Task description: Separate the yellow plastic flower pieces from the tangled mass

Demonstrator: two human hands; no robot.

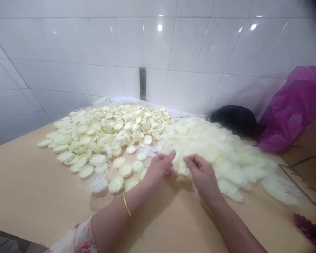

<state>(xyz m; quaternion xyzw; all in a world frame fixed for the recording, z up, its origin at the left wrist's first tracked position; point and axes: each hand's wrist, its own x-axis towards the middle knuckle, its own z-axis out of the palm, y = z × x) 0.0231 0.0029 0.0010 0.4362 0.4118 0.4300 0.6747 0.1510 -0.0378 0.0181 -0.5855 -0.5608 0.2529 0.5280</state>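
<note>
On the light wood-coloured desk (55, 200), a heap of translucent, pale-yellow, jagged-edged pieces (213, 151) is spread beside a pile of pale-yellow, fluted round discs (118, 127), while the left hand (159, 168) and right hand (202, 173) are held apart at the heap's near edge, fingers curled, whatever is gripped being indiscernible.
</note>
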